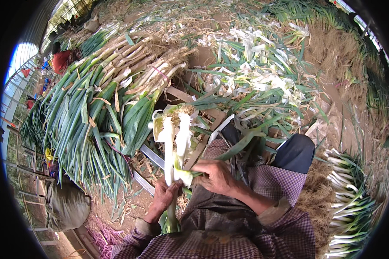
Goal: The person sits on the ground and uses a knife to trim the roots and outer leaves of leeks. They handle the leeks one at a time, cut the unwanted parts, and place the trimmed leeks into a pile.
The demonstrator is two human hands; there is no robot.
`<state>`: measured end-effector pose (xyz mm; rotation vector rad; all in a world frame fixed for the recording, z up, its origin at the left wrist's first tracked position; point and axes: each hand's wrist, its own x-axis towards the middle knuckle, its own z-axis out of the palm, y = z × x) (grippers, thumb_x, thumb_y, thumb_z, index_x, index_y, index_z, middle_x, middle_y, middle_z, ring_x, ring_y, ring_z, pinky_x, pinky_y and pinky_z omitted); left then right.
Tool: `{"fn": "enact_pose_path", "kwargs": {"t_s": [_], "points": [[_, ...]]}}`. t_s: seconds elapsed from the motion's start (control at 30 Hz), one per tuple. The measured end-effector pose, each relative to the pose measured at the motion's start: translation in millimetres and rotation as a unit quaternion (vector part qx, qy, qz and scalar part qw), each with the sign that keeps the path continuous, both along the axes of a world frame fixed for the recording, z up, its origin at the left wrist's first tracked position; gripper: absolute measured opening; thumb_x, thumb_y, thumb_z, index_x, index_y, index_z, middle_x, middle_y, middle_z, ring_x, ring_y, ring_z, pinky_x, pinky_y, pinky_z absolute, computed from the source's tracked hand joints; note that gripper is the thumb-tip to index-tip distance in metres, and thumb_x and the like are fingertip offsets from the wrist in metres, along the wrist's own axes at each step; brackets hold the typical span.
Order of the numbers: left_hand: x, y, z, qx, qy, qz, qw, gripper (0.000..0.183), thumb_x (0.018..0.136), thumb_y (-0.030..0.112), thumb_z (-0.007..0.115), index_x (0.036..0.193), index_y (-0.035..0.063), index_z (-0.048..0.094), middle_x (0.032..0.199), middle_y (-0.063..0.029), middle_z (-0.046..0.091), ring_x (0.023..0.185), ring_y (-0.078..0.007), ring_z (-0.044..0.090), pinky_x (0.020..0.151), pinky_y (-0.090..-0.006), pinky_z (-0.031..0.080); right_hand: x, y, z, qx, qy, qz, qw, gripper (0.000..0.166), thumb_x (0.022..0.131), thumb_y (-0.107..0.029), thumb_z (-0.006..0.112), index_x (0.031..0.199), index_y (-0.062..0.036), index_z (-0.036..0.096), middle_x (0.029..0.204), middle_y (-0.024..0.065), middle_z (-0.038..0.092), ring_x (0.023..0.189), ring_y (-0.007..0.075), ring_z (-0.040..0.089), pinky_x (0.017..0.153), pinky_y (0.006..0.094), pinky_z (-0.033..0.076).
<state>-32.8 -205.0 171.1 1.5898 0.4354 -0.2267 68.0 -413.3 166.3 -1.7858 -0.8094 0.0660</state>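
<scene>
My left hand (164, 197) is closed around the shank of a large green onion (169, 155), whose white root end points away from me and whose green leaves run back towards my lap. Alongside it, a second white stalk (183, 139) stands with its root end up; whether my left hand grips it too is hidden. My right hand (218, 177) pinches a pale green-and-white outer leaf (183, 176) that bends away from the stalks. A long green leaf (241, 145) extends beyond my right hand. Pale, curled sheaths (158, 129) surround the root ends.
A big pile of unpeeled green onions (94, 94) lies at left on a metal-edged frame (142, 183). Stripped leaves (262, 71) cover the ground ahead. White-stemmed onions (343, 204) lie in a row at right. Pink ties (105, 234) lie lower left. A person (61, 60) is farther back.
</scene>
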Motion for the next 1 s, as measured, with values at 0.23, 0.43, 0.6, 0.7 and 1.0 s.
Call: {"fn": "enact_pose_path", "kwargs": {"t_s": [0.23,0.43,0.6,0.7,1.0], "points": [[-31.5,1.7,-7.9,0.065,0.009,-0.081,0.995,0.018,0.098,0.013,0.066,0.101,-0.0040,0.070,0.074,-0.0033,0.068,0.064,-0.0098,0.059,0.058,-0.0273,0.049,181.6,-38.0,73.6,0.160,0.311,-0.225,0.910,0.013,0.092,-0.018,0.077,0.093,-0.0052,0.075,0.076,0.0047,0.066,0.064,0.0091,0.056,0.043,0.0203,0.041],[-37.5,1.3,7.2,0.003,0.027,-0.086,0.996,0.021,0.097,0.019,0.073,0.103,-0.0007,0.071,0.077,-0.0031,0.070,0.066,-0.0106,0.062,0.059,-0.0278,0.050,286.4,-132.3,54.2,0.369,0.272,-0.424,0.781,0.027,0.092,-0.016,0.079,0.109,0.0010,0.069,0.089,0.0091,0.068,0.054,0.0127,0.059,0.048,0.0263,0.056],[-37.1,16.9,-3.7,-0.014,0.043,-0.062,0.997,0.022,0.097,0.022,0.074,0.102,0.0004,0.071,0.076,-0.0038,0.070,0.067,-0.0110,0.064,0.059,-0.0279,0.050,151.7,-73.6,30.4,0.157,0.332,-0.098,0.925,0.047,0.081,-0.022,0.088,0.117,-0.0003,0.068,0.102,0.0089,0.072,0.089,0.0202,0.071,0.079,0.0324,0.063],[-23.5,10.3,1.6,-0.019,0.057,-0.100,0.993,0.025,0.099,0.025,0.072,0.099,-0.0001,0.071,0.079,-0.0051,0.072,0.068,-0.0114,0.065,0.059,-0.0282,0.051,75.9,-32.4,-35.9,0.028,0.197,-0.062,0.978,0.085,0.069,-0.014,0.095,0.142,-0.0053,0.052,0.135,0.0123,0.059,0.117,0.0232,0.064,0.099,0.0389,0.060],[-10.2,-10.2,9.6,-0.042,0.046,-0.147,0.987,0.022,0.100,0.020,0.069,0.105,-0.0013,0.069,0.088,-0.0065,0.075,0.067,-0.0100,0.064,0.061,-0.0270,0.053,32.1,21.8,-95.4,0.098,-0.066,-0.198,0.973,0.048,0.080,-0.007,0.083,0.122,0.0001,0.061,0.107,0.0129,0.067,0.096,0.0286,0.067,0.083,0.0417,0.056]]}}
